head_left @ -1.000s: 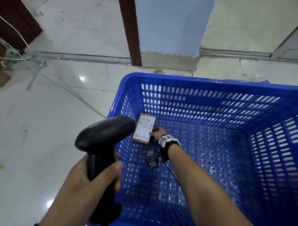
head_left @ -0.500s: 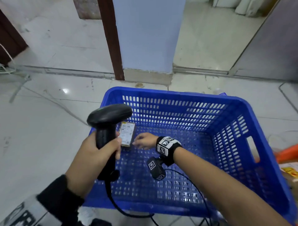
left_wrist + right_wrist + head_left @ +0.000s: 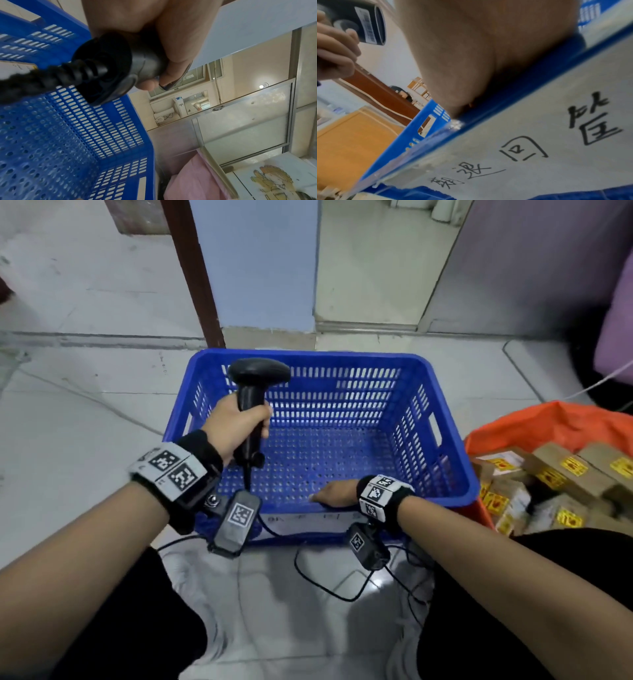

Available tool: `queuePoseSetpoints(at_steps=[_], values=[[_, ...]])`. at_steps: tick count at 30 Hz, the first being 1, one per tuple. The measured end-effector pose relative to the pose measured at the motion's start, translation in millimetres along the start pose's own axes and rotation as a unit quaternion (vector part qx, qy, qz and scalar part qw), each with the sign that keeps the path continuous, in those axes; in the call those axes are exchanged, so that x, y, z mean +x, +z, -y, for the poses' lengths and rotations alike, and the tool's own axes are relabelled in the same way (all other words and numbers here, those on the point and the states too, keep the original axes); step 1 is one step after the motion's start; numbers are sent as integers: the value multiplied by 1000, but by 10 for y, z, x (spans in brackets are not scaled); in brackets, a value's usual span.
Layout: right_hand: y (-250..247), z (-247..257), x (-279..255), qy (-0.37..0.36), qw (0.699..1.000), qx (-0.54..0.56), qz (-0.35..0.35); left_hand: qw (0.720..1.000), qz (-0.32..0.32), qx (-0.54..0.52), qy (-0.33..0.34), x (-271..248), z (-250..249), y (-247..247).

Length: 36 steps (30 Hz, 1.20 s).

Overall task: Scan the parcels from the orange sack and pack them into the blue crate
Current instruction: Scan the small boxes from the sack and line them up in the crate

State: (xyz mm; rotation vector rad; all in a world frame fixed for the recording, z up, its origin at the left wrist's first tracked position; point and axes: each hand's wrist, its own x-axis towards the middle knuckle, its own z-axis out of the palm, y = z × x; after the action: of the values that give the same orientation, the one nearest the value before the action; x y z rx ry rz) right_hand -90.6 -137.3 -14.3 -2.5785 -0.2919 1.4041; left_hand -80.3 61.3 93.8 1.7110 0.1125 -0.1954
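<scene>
Left hand [image 3: 236, 428]: fingers wrapped round the grip of a black handheld scanner [image 3: 257, 378], held upright over the left part of the blue crate [image 3: 445, 419], head uppermost, cable trailing down over the near rim. Right hand [image 3: 337, 494]: laid on the crate's near rim, holding nothing visible; its fingers are mostly hidden behind the rim and wristband, so whether they lie flat or curl over the edge cannot be told. Blue crate: rectangular plastic, slotted walls, perforated floor, cut-out handle in the right wall, standing on a pale tiled floor. One parcel [image 3: 17, 67] shows only in the left wrist view, as a pale labelled edge with a yellow corner near the crate wall, cut off by the frame; in the head view that place is hidden behind the left hand and scanner. Orange sack [image 3: 548, 428]: just right of the crate, open, partly cut off at the frame edge, holding brown cardboard parcels [image 3: 561, 467] with yellow stickers, lower ones blurred. Right wrist view alone shows a white handwritten label [image 3: 530, 148] on the crate's outer near wall, directly below the resting hand, and a barcode sticker on the scanner's head.
</scene>
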Motion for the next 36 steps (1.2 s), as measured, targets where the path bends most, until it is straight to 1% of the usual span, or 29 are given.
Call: queuePoseSetpoints(at_steps=[3, 5, 9, 13, 18, 21, 22, 24, 25, 26, 28, 30, 32, 33, 35, 36], values=[[18, -1, -30, 9, 1000, 0, -13, 1000, 9, 1, -6, -52, -19, 86], [53, -8, -52, 10, 1000, -4, -10, 1000, 17, 6, -14, -83, -30, 134], [150, 8, -193, -9, 1000, -21, 13, 999, 24, 19, -21, -91, -26, 182], [319, 88, -348, -46, 997, -5, 55, 999, 27, 23, -29, -65, 12, 215], [507, 125, -309, -67, 994, 20, 82, 998, 42, 37, -24, -69, 18, 317], [509, 138, -273, -78, 993, 16, 91, 997, 60, 51, -17, -66, 22, 374], [468, 120, -265, -84, 992, 26, 91, 997, 63, 51, -15, -61, 21, 395], [305, 14, -242, -90, 985, 121, 87, 996, 70, 48, -11, -47, 5, 435], [184, -76, -226, -93, 979, 169, 69, 996, 73, 47, -9, -40, -4, 453], [45, -190, -221, -92, 974, 202, 35, 996, 76, 45, -6, -29, -8, 477], [-270, -503, -262, -76, 962, 256, -55, 996, 80, 45, -2, -1, -3, 518], [-571, -905, -370, -54, 938, 308, -151, 995, 85, 50, 2, 39, 13, 564], [-814, -1379, -547, -24, 896, 372, -240, 994, 89, 60, 2, 80, 45, 611], [-894, -1629, -635, -5, 870, 402, -284, 994, 90, 62, 0, 96, 58, 638], [-969, -2221, -739, 41, 817, 449, -359, 994, 94, 60, -6, 120, 78, 706], [-947, -2511, -775, 72, 801, 452, -386, 994, 96, 57, -8, 127, 84, 744]])
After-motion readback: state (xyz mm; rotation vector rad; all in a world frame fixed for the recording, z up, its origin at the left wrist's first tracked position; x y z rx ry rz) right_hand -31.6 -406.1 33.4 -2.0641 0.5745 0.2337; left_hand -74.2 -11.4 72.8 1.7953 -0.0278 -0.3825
